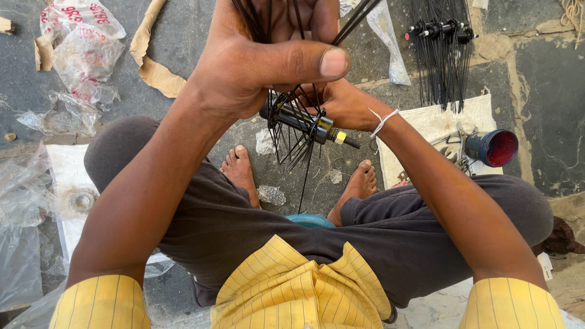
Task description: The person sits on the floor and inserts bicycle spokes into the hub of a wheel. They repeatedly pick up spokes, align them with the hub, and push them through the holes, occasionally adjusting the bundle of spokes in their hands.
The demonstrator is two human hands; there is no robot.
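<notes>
Partly hidden, perhaps: hub (304,122) behind left hand (256,67).

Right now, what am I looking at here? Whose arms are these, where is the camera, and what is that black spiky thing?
The camera sits on a person's head and looks down, so both arms are that person's own. They sit with feet on a stone floor. The left hand has its grip closed around a bunch of thin black spokes. These fan out from a black wheel hub, which the right hand steadies from behind. Farther off lie more spoked hubs, a white cloth bearing a blue cup with a red inside, clear plastic bags and torn cardboard.
</notes>
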